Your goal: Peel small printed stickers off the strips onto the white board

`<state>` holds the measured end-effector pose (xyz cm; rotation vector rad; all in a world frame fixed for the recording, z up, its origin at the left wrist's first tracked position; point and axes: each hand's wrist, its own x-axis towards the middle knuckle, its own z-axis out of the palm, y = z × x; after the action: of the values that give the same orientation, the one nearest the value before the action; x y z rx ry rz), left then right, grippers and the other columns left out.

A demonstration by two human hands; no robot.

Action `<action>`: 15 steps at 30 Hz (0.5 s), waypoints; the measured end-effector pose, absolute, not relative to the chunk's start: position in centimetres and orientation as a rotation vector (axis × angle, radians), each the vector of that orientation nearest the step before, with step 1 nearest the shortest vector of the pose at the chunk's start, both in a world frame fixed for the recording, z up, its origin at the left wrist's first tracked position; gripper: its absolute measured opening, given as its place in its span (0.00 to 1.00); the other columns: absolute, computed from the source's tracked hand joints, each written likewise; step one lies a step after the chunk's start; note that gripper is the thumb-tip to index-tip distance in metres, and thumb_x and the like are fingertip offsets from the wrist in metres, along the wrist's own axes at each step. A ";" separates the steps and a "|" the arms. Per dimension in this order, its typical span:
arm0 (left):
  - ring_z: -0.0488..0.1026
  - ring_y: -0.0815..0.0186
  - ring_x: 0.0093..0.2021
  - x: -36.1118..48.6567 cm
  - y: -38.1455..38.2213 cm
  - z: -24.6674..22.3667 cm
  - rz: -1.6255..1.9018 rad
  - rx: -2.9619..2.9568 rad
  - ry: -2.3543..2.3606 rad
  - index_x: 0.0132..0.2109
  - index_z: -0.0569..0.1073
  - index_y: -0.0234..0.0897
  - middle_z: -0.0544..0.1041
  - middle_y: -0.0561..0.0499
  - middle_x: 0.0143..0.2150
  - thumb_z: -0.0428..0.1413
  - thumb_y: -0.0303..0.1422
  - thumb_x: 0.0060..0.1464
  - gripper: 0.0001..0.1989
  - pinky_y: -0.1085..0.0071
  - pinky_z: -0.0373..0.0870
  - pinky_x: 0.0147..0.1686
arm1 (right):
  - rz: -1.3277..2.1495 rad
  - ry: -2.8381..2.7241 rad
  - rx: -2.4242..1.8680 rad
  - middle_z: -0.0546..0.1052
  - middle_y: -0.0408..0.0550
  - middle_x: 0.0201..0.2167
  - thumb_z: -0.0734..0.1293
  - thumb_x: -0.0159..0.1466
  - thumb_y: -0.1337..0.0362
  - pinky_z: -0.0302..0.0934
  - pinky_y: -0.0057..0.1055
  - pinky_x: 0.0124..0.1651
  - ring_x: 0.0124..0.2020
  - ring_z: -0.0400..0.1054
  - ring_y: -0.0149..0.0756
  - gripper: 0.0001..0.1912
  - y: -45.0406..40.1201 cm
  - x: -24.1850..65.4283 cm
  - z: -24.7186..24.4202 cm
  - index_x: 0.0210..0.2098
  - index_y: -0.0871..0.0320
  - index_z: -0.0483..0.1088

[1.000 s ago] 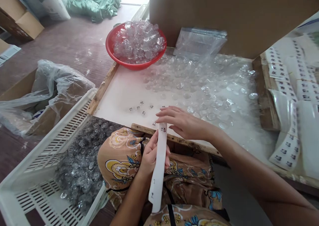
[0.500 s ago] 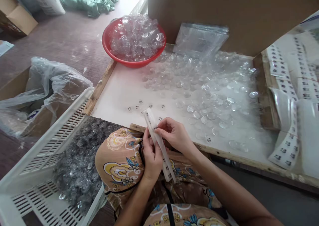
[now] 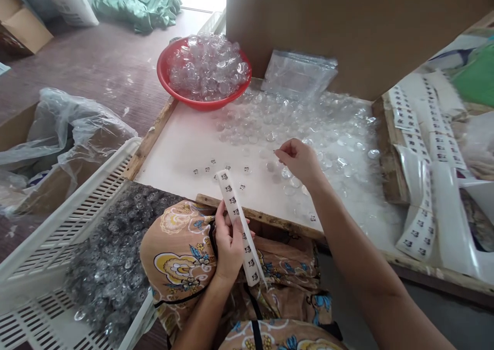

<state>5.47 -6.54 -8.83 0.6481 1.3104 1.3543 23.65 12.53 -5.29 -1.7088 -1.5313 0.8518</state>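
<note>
My left hand (image 3: 230, 239) is closed around a long white strip of stickers (image 3: 228, 188), each printed with a small black figure. The strip slants over my lap and past the board's front edge. My right hand (image 3: 299, 159) is raised over the white board (image 3: 173, 149), thumb and forefinger pinched together. A tiny dark bit shows at the fingertips, most likely a sticker peeled from the strip. Around and behind that hand lie many clear round plastic discs (image 3: 285, 173). Left of it, several discs with black figures (image 3: 207, 169) are spread near the strip's top end.
A red basin (image 3: 204, 104) heaped with clear plastic pieces stands at the back left. Beside it lies a clear plastic bag (image 3: 299, 72). More sticker strips (image 3: 419, 231) rest at the right. A white crate (image 3: 77, 226) with dark-printed pieces and a plastic-lined carton (image 3: 57, 185) stand left.
My right hand has left the strip and moved up and right over the clear discs, fingers pinched. My left hand still holds the strip, its printed face now more visible.
</note>
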 end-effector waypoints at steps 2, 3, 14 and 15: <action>0.75 0.70 0.24 5.5 -6.5 -8.8 1.349 0.641 1.300 0.66 0.54 0.41 0.76 0.52 0.34 0.56 0.45 0.61 0.32 0.74 0.74 0.24 | 0.781 -1.613 -1.763 0.71 0.43 0.24 0.69 0.58 0.56 0.57 0.33 0.31 0.25 0.63 0.33 0.11 12.9 24.1 -5.8 0.28 0.55 0.66; 0.75 0.70 0.24 5.4 -6.5 -8.7 1.345 0.639 1.297 0.66 0.55 0.42 0.76 0.53 0.34 0.56 0.44 0.61 0.32 0.74 0.74 0.24 | 0.740 -1.647 -1.763 0.72 0.44 0.26 0.69 0.58 0.56 0.58 0.34 0.32 0.26 0.64 0.33 0.11 12.8 24.1 -6.0 0.28 0.55 0.66; 0.74 0.70 0.22 5.5 -6.4 -8.5 1.326 0.615 1.277 0.66 0.54 0.41 0.76 0.53 0.35 0.57 0.44 0.61 0.32 0.74 0.74 0.23 | 0.388 -2.147 -1.745 0.77 0.56 0.37 0.62 0.62 0.69 0.57 0.35 0.33 0.36 0.70 0.45 0.08 9.8 21.7 -8.8 0.41 0.57 0.66; 0.74 0.70 0.22 5.5 -6.4 -8.4 1.324 0.616 1.279 0.66 0.54 0.41 0.76 0.53 0.35 0.57 0.44 0.61 0.33 0.73 0.74 0.24 | 0.393 -2.166 -1.756 0.78 0.56 0.36 0.60 0.62 0.70 0.57 0.36 0.33 0.36 0.70 0.46 0.09 9.6 21.4 -8.9 0.42 0.57 0.66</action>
<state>5.50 -6.40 -8.43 0.6164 1.2787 1.3243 21.36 9.65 -8.89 -1.7559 -2.1657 0.3935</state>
